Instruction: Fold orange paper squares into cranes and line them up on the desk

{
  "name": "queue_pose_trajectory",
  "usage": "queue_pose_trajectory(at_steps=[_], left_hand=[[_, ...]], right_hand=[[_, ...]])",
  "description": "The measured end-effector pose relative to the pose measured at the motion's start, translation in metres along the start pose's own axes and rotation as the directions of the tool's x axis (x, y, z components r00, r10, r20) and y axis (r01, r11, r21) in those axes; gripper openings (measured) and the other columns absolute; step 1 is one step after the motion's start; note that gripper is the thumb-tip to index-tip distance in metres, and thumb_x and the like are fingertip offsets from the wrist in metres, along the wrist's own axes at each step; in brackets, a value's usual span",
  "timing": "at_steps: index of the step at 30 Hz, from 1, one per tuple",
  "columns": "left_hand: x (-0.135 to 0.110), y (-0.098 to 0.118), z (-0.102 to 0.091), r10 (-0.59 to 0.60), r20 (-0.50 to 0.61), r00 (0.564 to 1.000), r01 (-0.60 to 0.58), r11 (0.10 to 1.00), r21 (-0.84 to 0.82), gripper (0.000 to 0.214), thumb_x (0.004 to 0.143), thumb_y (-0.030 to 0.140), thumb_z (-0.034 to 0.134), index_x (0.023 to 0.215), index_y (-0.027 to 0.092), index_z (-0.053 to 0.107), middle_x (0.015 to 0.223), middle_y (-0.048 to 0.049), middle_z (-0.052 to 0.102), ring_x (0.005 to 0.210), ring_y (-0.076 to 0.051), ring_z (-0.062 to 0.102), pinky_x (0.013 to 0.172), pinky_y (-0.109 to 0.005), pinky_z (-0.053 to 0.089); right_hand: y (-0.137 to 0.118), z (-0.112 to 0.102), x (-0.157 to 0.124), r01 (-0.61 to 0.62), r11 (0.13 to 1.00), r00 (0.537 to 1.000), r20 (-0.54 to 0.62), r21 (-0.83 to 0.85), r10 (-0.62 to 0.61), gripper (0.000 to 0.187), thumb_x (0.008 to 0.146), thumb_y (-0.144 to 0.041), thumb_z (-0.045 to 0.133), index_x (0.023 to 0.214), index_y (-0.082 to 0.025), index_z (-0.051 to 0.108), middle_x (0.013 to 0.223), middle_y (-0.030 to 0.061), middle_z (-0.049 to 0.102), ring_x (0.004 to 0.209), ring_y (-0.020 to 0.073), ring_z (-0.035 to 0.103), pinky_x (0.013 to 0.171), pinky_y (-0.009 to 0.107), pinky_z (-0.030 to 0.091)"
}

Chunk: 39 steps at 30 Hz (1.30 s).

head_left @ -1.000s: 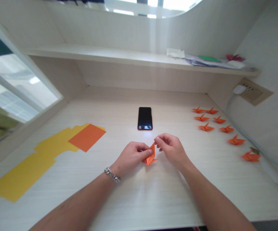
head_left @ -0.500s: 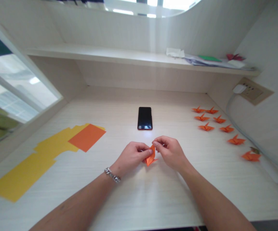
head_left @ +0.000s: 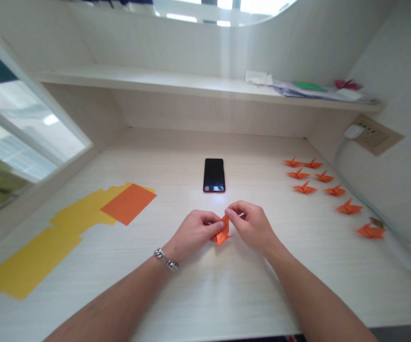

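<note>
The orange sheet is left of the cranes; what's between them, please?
The head view shows the phone and, nearer, the left hand and right hand holding folded paper.

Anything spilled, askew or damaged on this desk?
Nothing looks spilled or damaged. The yellow sheets on the left lie unevenly spread, an orange sheet across one end. A small dark object by the frontmost orange crane on the right looks odd; I can't identify it.

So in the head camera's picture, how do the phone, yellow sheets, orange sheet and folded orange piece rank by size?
1. Yellow sheets, together
2. Orange sheet
3. Phone
4. Folded orange piece, though it's partly covered
</note>
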<state>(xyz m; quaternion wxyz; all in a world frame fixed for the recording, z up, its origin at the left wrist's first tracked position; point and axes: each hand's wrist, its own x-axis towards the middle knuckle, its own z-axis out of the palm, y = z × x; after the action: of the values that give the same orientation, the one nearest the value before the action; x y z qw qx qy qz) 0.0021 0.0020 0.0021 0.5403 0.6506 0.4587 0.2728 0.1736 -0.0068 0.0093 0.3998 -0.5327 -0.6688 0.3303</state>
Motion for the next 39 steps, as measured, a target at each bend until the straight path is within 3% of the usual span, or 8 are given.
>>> queue_pose_trajectory(at_steps=[10, 15, 19, 23, 29, 35, 39], left_hand=[[0.002, -0.002, -0.001, 0.000, -0.011, 1.000, -0.001, 1.000, -0.031, 0.025, 0.079, 0.034, 0.060, 0.075, 0.012, 0.072, 0.070, -0.0060, 0.069, 0.065, -0.016, 0.058, 0.060, -0.025, 0.042], [0.004, -0.008, -0.001, -0.022, -0.006, 1.000, 0.020, 0.972, -0.234, 0.024, 0.076, 0.032, 0.066, 0.090, 0.014, 0.073, 0.088, -0.0092, 0.072, 0.081, -0.021, 0.064, 0.074, -0.030, 0.047], [0.005, -0.008, 0.001, -0.095, 0.022, 0.995, 0.095, 0.902, -0.420, 0.025, 0.072, 0.028, 0.070, 0.092, 0.013, 0.072, 0.089, -0.0101, 0.072, 0.081, -0.022, 0.065, 0.076, -0.033, 0.049], [0.006, -0.006, 0.002, -0.112, -0.014, 0.994, 0.090, 0.855, -0.510, 0.022, 0.070, 0.025, 0.073, 0.088, 0.013, 0.072, 0.085, -0.0093, 0.072, 0.078, -0.020, 0.065, 0.074, -0.032, 0.050], [0.008, -0.009, 0.001, -0.090, -0.126, 0.988, 0.016, 0.870, -0.494, 0.024, 0.070, 0.028, 0.074, 0.089, 0.014, 0.073, 0.084, -0.0088, 0.072, 0.076, -0.018, 0.065, 0.070, -0.029, 0.052], [0.008, -0.010, 0.002, -0.086, -0.171, 0.982, -0.001, 0.891, -0.454, 0.021, 0.070, 0.028, 0.073, 0.085, 0.013, 0.072, 0.083, -0.0081, 0.072, 0.076, -0.017, 0.066, 0.071, -0.027, 0.052], [0.006, -0.008, 0.002, -0.109, -0.129, 0.986, 0.030, 0.862, -0.506, 0.027, 0.068, 0.027, 0.075, 0.090, 0.013, 0.069, 0.079, -0.0077, 0.072, 0.073, -0.018, 0.066, 0.066, -0.027, 0.052]], right_hand=[[0.001, 0.000, 0.000, 0.018, 0.999, 1.000, 0.024, 0.042, -0.019, 0.010, 0.082, -0.023, 0.057, 0.080, -0.019, 0.066, 0.076, 0.0009, 0.067, 0.071, 0.0141, 0.061, 0.061, 0.023, 0.046], [0.003, 0.000, 0.000, 0.085, 0.996, 0.991, -0.104, 0.004, -0.084, 0.011, 0.083, -0.021, 0.057, 0.079, -0.019, 0.067, 0.075, 0.0008, 0.067, 0.068, 0.0137, 0.061, 0.062, 0.024, 0.046], [0.002, 0.002, -0.001, 0.089, 0.995, 0.982, -0.173, 0.047, -0.079, 0.012, 0.084, -0.024, 0.057, 0.080, -0.018, 0.067, 0.077, 0.0021, 0.068, 0.069, 0.0145, 0.062, 0.062, 0.024, 0.048], [0.003, 0.003, 0.001, 0.028, 0.988, 0.994, -0.112, 0.149, -0.012, 0.015, 0.082, -0.031, 0.060, 0.084, -0.018, 0.067, 0.081, 0.0038, 0.069, 0.073, 0.0161, 0.064, 0.062, 0.025, 0.050], [0.012, 0.006, 0.003, -0.062, 0.977, 0.998, 0.044, 0.206, 0.054, 0.020, 0.077, -0.028, 0.065, 0.094, -0.020, 0.069, 0.093, 0.0061, 0.072, 0.082, 0.0200, 0.068, 0.073, 0.031, 0.054], [0.014, 0.009, 0.002, -0.162, 0.956, 0.986, 0.082, 0.245, 0.146, 0.019, 0.077, -0.027, 0.063, 0.092, -0.019, 0.071, 0.084, 0.0061, 0.074, 0.078, 0.0217, 0.070, 0.073, 0.033, 0.055], [0.014, 0.011, 0.003, -0.180, 0.921, 0.984, 0.052, 0.346, 0.173, 0.021, 0.075, -0.029, 0.065, 0.089, -0.016, 0.073, 0.085, 0.0083, 0.074, 0.078, 0.0224, 0.070, 0.072, 0.033, 0.056]])
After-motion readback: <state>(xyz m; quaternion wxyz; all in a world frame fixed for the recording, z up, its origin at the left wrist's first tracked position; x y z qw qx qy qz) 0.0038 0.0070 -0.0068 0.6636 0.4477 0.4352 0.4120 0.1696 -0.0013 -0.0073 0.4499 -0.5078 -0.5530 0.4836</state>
